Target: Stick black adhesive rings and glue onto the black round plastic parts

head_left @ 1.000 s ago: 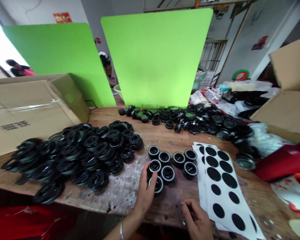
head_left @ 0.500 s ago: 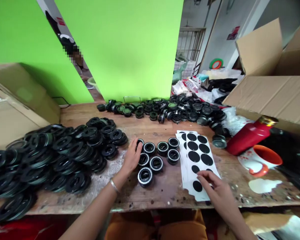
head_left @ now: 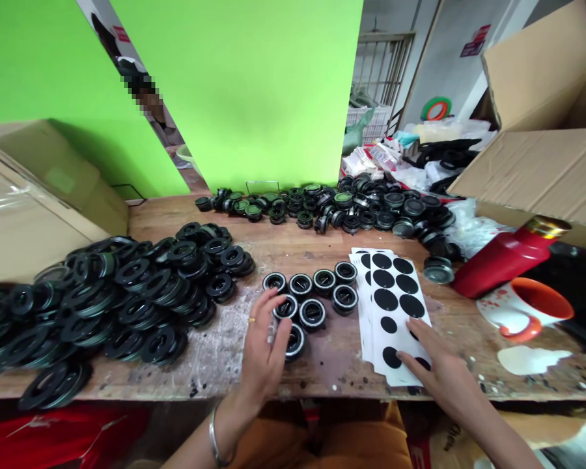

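Observation:
My left hand [head_left: 265,342] hovers at the near left of a group of small round black parts [head_left: 313,314] with pale rings on top. Its fingers are apart with nothing between them, and it partly covers the nearest part. Right of the group lie white sheets of round black stickers [head_left: 385,299] in a loose, overlapping stack. My right hand [head_left: 437,365] rests over the lower right of the top sheet, thumb and fingers spread, hiding some of the stickers. I cannot tell whether a sticker clings to a fingertip.
Black rings [head_left: 146,293] are heaped on the left. More round parts [head_left: 351,205] line the back of the table below a green panel [head_left: 234,91]. On the right are a red bottle [head_left: 508,260], a mug [head_left: 505,309] and an open cardboard box [head_left: 542,163]. Another box [head_left: 34,202] stands left.
My left hand has drawn back from the far left part towards the table's near edge. My right hand's fingers have gone from close together to spread on the sheet. The view has shifted slightly.

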`<state>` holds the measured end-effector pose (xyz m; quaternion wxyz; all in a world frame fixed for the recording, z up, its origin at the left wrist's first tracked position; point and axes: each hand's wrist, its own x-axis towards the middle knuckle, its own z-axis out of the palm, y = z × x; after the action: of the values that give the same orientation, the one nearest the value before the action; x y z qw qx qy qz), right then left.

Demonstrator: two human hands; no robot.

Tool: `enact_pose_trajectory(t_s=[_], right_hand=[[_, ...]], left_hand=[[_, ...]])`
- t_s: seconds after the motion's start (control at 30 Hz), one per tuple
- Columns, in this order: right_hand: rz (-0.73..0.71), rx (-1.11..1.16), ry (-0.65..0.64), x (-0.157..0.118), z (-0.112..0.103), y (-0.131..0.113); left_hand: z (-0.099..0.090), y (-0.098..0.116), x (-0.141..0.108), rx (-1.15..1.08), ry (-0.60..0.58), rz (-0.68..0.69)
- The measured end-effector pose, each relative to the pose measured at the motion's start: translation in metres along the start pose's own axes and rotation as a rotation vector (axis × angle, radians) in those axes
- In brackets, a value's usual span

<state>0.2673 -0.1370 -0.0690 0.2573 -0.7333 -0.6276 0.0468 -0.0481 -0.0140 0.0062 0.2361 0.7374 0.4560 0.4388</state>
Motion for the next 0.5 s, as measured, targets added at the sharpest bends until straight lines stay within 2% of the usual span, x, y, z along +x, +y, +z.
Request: enact_pose_trajectory(t_s=[0.1, 0.2, 0.37, 0.5], right_hand=[[-0.05, -0.044, -0.094, -0.009, -0.002, 0.0], [-0.087, -0.071, -0.152, -0.017, -0.005, 0.0], [-0.099, -0.091, -0.187, -0.023, -0.012, 0.001], [-0.128, -0.084, -0.226, -0.021, -0.02, 0.008]], left_hand=[[0.009, 0.019, -0.03, -0.076, -0.184, 0.054], [0.023, 0.032, -0.049, -0.21, -0.37, 0.003], [0.048, 0.043, -0.053, -0.43, -0.471, -0.258], [0.071, 0.04, -0.05, -0.606, -0.572, -0.508]])
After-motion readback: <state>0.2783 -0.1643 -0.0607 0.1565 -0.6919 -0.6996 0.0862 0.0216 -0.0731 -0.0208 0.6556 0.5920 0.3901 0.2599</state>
